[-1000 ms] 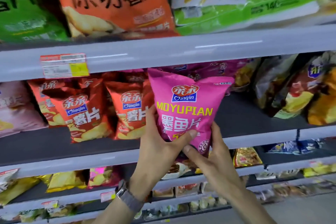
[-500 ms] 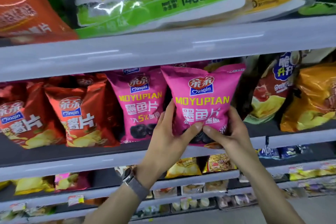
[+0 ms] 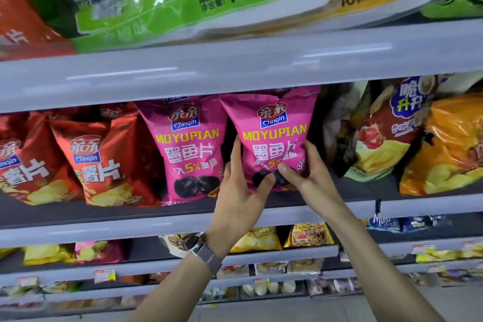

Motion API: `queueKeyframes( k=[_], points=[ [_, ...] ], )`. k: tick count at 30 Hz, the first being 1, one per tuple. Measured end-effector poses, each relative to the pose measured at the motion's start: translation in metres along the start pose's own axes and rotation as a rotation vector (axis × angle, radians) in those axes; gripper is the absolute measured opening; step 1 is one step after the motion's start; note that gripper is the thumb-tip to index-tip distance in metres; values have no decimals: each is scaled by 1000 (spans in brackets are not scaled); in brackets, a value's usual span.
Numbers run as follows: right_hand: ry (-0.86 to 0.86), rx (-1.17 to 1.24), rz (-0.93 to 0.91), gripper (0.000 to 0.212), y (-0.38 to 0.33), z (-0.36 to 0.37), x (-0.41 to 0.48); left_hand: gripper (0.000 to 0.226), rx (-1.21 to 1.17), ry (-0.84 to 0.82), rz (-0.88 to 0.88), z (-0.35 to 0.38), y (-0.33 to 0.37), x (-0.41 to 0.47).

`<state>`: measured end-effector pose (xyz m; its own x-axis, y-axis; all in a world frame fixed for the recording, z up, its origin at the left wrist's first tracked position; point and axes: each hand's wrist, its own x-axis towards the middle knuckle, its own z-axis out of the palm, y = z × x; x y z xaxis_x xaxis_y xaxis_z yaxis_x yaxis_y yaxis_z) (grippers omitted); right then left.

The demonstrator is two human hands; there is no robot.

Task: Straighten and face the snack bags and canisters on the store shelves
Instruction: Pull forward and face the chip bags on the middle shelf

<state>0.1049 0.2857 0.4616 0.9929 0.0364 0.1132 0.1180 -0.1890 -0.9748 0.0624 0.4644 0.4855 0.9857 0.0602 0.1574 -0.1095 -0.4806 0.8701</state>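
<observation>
Red Qinqin chip bags (image 3: 104, 162): left end of the middle shelf (image 3: 130, 227), upright, fronts out, overlapping one another.
Standing pink Moyupian bag (image 3: 188, 146): just right of the red bags, upright on the shelf, front out.
Left hand (image 3: 237, 191): fingers run up the held bag's left edge and the thumb presses its lower front, so it grips the bag.
Wristwatch (image 3: 206, 253): metal mesh band on the left wrist.
Held pink Moyupian bag (image 3: 274, 133): just right of the standing pink one, upright, front out, top close under the upper shelf's lip. Its base is hidden by the hands.
Right hand (image 3: 305, 167): curled round the bag's lower right edge, thumb on the front beside the left thumb.
Tomato chip bag (image 3: 386, 138): further right, past a dark gap, tilted.
Orange bag (image 3: 449, 144): far right, overlapping the tomato bag.
</observation>
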Motion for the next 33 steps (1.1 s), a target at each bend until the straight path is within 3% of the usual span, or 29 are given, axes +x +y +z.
queueKeyframes(
  k=[4,12,26,33],
  points=[
    [96,-53,13,101,5,0,-9,98,36,-65,-13,-6,-8,-1],
    [159,-133,40,66,5,9,-31,102,194,-170,69,-8,-17,-21],
    [263,-337,104,55,-3,31,-52,97,150,-304,131,-32,-36,-35],
    [325,-335,162,50,-10,45,-48,91,155,-411,78,-47,-40,-35]
  ],
)
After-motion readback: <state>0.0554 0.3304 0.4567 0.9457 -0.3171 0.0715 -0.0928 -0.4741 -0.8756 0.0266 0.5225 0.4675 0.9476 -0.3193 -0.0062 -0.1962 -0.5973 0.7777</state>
